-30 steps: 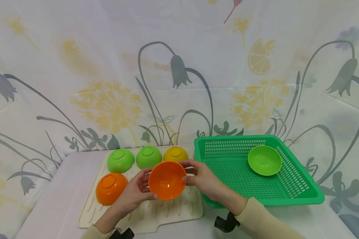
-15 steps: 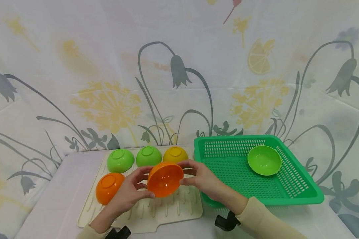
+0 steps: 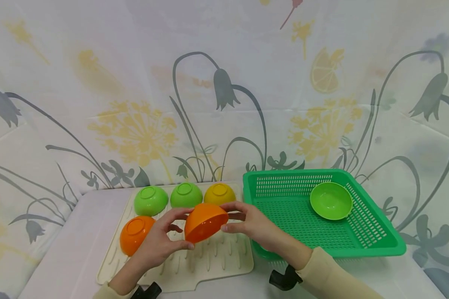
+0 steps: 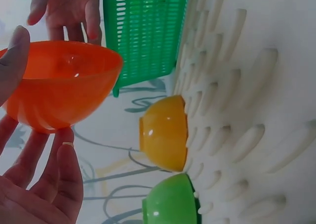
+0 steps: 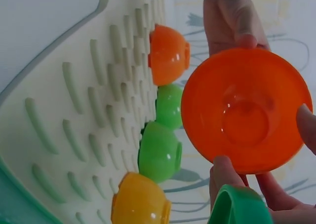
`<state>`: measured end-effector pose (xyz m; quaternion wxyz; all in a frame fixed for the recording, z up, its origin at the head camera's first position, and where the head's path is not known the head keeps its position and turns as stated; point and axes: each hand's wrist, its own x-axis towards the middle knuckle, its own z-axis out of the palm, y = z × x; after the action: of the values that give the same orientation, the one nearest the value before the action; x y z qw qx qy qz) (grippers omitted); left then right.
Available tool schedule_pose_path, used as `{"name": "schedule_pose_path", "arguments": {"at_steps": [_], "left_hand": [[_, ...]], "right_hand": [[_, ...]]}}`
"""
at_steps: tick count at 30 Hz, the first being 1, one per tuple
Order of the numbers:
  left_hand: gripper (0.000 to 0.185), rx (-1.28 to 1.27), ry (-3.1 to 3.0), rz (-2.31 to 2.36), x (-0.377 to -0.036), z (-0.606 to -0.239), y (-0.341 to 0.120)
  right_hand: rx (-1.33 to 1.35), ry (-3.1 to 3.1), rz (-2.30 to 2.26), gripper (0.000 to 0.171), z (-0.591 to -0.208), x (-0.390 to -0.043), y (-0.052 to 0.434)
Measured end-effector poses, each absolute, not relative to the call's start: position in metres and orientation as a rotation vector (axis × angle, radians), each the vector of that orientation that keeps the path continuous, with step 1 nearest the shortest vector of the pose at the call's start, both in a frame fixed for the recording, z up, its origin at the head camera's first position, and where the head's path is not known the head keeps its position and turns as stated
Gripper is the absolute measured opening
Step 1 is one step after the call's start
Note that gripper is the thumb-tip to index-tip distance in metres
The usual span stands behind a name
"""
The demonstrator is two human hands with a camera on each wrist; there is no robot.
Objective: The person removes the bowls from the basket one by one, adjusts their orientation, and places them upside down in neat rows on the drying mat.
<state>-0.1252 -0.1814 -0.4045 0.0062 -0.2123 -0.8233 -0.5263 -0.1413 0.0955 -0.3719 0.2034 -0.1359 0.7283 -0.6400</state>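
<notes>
Orange bowl (image 3: pixel 205 221) in both hands, 4 bowls behind.

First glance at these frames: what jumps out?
The orange bowl, held tilted between the left hand and right hand above the cream drying mat. Behind it four bowls sit upside down on the mat. To the right, a green basket holds one upright green bowl.

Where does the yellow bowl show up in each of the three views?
Head: yellow bowl upside down at the drying mat's back right, behind the held orange bowl.
Left wrist: centre, on the mat.
Right wrist: bottom edge.
Shared landmark: the ribbed mat.
</notes>
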Motion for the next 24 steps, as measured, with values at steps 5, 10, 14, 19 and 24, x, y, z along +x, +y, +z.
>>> {"name": "schedule_pose_path", "arguments": {"at_steps": [5, 10, 14, 19, 24], "left_hand": [[0.072, -0.781, -2.52, -1.555, -0.1244, -0.4039, -0.1811], [0.07, -0.85, -2.465, -1.524, -0.1229, -0.4025, -0.1791], [0.071, -0.882, -2.444, -1.488, -0.1198, -0.3999, -0.1771], [0.07, -0.956, -2.413, -1.441, -0.1175, -0.3979, -0.174], [0.071, -0.996, -2.393, -1.427, -0.1168, -0.3978, -0.1717]], "right_hand": [[-0.393, 2.004, -1.786, 0.052, -0.3712, -0.1404, 0.098], [-0.411, 1.982, -1.787, 0.053, -0.3699, -0.1396, 0.1001], [-0.417, 1.94, -1.808, 0.054, -0.3695, -0.1401, 0.1008], [-0.417, 1.909, -1.825, 0.056, -0.3692, -0.1402, 0.0998], [-0.403, 1.922, -1.818, 0.056, -0.3678, -0.1387, 0.0993]]}}
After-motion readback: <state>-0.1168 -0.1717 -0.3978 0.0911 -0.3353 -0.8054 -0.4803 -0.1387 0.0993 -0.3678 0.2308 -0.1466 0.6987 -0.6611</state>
